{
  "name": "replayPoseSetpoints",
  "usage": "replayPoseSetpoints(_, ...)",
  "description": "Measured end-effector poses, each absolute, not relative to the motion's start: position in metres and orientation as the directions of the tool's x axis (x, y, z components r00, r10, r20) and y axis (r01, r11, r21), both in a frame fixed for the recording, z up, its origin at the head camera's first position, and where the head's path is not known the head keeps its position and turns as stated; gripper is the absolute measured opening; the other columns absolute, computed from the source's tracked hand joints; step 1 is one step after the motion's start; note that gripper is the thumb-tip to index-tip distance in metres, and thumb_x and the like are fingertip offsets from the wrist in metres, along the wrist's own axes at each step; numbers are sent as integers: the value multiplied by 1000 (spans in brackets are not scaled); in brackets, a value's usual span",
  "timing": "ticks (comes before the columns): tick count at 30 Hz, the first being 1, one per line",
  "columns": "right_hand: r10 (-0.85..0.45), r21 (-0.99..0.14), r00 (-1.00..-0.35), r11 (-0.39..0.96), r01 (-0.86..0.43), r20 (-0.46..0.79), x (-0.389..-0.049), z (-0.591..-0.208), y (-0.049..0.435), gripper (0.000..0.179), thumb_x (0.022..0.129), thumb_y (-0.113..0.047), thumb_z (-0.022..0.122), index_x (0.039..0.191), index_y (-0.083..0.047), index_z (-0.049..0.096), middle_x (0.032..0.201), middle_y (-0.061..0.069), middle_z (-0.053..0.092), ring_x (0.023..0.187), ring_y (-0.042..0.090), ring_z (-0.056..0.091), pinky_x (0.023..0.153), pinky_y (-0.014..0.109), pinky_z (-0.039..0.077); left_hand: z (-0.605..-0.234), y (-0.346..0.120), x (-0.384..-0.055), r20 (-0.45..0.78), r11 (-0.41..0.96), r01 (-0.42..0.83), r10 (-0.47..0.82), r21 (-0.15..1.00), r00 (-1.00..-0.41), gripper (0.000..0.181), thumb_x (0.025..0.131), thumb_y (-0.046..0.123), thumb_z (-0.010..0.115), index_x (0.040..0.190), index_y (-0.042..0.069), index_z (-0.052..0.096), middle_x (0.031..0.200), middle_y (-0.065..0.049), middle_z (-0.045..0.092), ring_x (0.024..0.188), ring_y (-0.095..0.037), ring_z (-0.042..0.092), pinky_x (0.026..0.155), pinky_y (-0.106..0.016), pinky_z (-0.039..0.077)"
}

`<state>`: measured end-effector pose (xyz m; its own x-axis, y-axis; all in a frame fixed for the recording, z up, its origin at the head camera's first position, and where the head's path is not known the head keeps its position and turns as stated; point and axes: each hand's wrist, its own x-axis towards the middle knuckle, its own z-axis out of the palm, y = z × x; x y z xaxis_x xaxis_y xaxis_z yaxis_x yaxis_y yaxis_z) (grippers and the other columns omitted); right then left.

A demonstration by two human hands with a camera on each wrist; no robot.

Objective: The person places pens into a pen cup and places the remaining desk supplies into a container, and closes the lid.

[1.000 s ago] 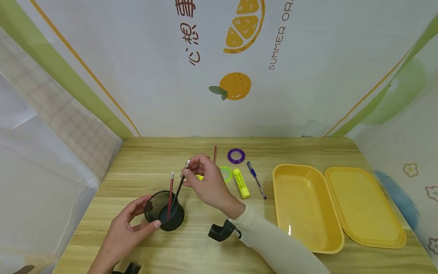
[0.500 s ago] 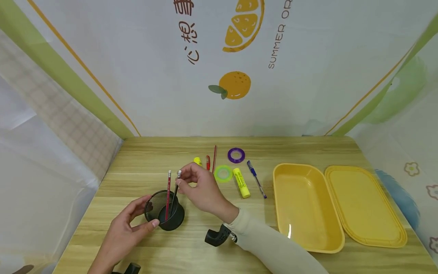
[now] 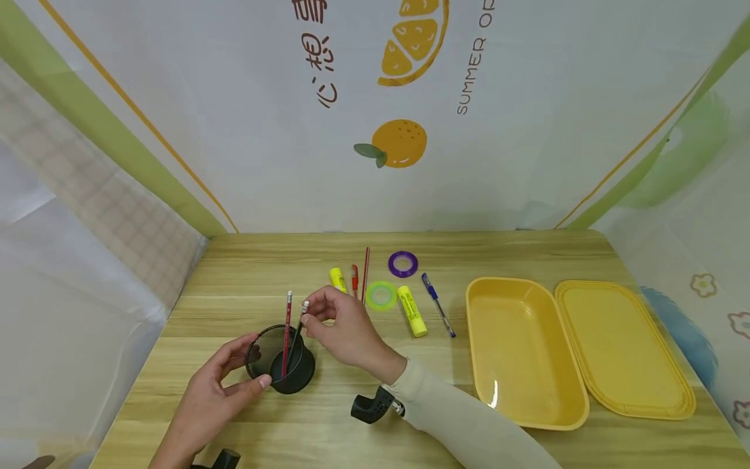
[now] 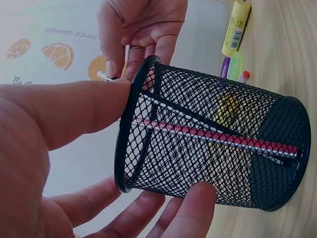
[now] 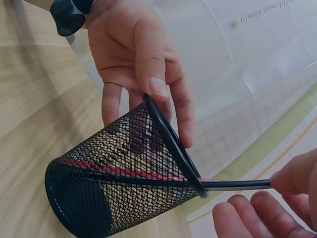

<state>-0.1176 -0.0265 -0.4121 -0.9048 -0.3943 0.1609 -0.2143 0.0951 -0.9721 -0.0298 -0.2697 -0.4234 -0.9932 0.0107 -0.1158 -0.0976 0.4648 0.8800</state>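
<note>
A black mesh pen holder (image 3: 300, 376) stands on the table, with my left hand (image 3: 212, 389) gripping it near the rim (image 4: 124, 134), thumb on one side and fingers on the other. Inside it leans a red pencil (image 3: 286, 339) with a white eraser end. My right hand (image 3: 346, 329) pinches the upper end of a black pencil (image 5: 237, 185), whose lower part is inside the pen holder beside the red one. Through the mesh in the left wrist view, both pencils reach down toward the base.
Behind the right hand lie a yellow glue stick (image 3: 413, 311), another yellow stick (image 3: 337, 279), a red pen (image 3: 354, 279), a red pencil-like stick (image 3: 366, 273), green tape (image 3: 381, 296), purple tape (image 3: 403, 264) and a blue pen (image 3: 437, 303). Rightward sit a yellow box (image 3: 521, 345) and its lid (image 3: 624, 348).
My right hand has moved left and then down, lowering the black pencil deeper into the pen holder. The left hand keeps its grip in the same place.
</note>
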Motion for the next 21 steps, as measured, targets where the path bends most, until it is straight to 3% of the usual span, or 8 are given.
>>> replayPoseSetpoints(9,-382,-964,-908,122,-234,172,-123,-404,-13,17,100,-12,72,116,-8,69,107,3,75,91,5,69,86,29,61,-423,-269,-30,-102,475,-83,14,876,-995,74,93,21,84,157,16,47,148,-17,58,119,3,62,85,-22,62)
replayPoseSetpoints(21,-342,-944,-922,201,-261,182,-138,-388,18,20,99,-15,73,117,-7,71,108,3,75,95,10,71,79,26,59,-423,-271,-31,-115,490,-87,27,867,-993,73,93,23,84,156,16,47,151,-15,56,118,9,59,85,-21,61)
